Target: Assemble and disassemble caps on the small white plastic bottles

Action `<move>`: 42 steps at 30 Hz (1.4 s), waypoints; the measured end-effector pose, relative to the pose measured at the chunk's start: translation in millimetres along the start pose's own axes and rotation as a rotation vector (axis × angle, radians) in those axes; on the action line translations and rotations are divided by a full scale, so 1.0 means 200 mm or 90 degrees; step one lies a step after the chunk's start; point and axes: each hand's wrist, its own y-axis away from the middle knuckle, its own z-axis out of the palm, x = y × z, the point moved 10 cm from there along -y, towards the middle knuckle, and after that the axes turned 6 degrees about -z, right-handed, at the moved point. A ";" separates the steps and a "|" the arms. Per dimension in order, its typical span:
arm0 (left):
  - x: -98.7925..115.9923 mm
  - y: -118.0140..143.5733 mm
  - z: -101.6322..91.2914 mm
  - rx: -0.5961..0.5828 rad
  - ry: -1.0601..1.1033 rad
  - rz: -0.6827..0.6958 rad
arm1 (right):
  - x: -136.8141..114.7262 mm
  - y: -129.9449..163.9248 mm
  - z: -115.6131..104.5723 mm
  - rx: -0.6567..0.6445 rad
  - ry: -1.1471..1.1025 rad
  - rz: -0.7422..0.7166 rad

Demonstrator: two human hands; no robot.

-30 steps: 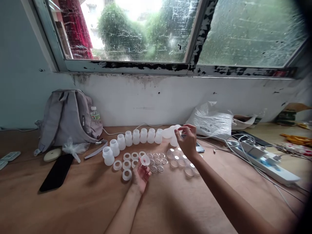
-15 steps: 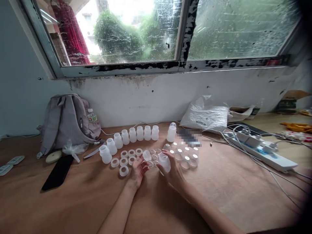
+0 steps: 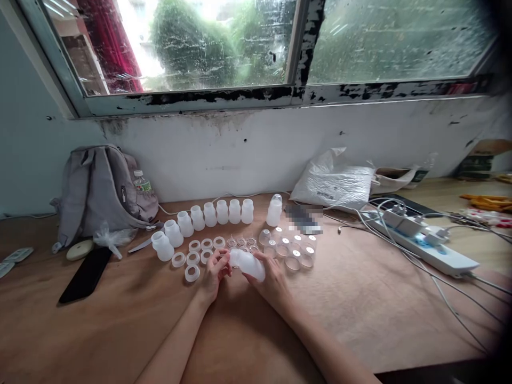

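My right hand point(image 3: 272, 281) is wrapped round a frosted white baby bottle point(image 3: 251, 265), which lies tilted with its mouth toward the left. My left hand point(image 3: 216, 273) pinches a translucent collar piece point(image 3: 233, 258) against the bottle's mouth end. How far the two parts fit together I cannot tell. Behind my hands lie several small clear nipples point(image 3: 240, 242), partly hidden. White ring collars point(image 3: 192, 258) lie flat left of them, and clear domed caps point(image 3: 296, 253) stand to the right of my right hand.
Open-topped bottles point(image 3: 209, 214) form a curved row at the back, with one capped bottle point(image 3: 274, 210) to their right. A black phone point(image 3: 85, 275), a knife point(image 3: 140, 245) and a grey backpack point(image 3: 102, 186) are on the left. A power strip point(image 3: 432, 245) with cables is on the right.
The bottle in my right hand has tipped over to the left. Its mouth has met the collar piece in my left hand; before, the two were apart. The view has shifted slightly.
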 end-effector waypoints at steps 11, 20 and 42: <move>0.02 0.00 -0.01 0.017 -0.191 0.051 | -0.06 -0.01 -0.02 -0.019 0.064 -0.061; 0.00 0.00 -0.02 0.046 -0.199 0.044 | -0.06 0.00 0.01 -0.034 -0.005 -0.063; -0.05 -0.02 -0.13 0.149 -0.232 -0.002 | -0.11 0.01 0.02 -0.038 0.016 -0.104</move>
